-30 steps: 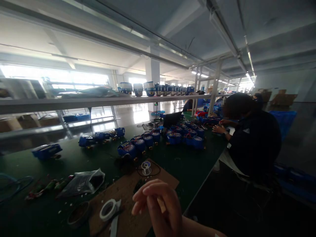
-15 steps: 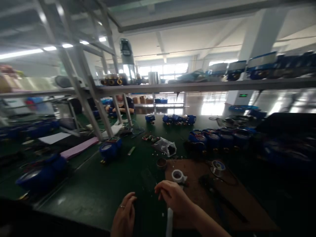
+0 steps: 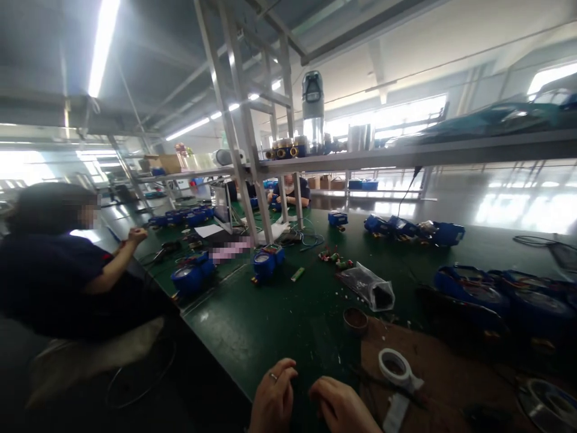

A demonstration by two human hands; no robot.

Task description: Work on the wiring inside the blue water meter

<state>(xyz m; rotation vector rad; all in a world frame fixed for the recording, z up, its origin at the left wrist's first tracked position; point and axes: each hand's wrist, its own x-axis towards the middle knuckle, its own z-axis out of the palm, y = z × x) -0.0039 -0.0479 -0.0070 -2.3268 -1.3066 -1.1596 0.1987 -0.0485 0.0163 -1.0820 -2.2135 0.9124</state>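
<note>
Low at the table's front edge, my left hand is loosely open, fingers half bent and a ring on one. Beside it and apart from it, my right hand has its fingers loosely bent downward with nothing visible in them. A roll of white tape lies just right of my right hand, on a brown board, its loose end hanging toward me. Beyond the hands stand a small round bowl and a clear plastic bag with a dark opening. A wire spool is at the lower right.
Blue meter housings stand about the green table, several at the right. A small green circuit board lies beyond. Metal posts carry a shelf across the back. A co-worker sits at the left, another person farther back.
The view has swung left, bringing the seated co-worker into sight and moving table items rightward in the picture. My right hand has drawn back toward me, away from the tape.
</note>
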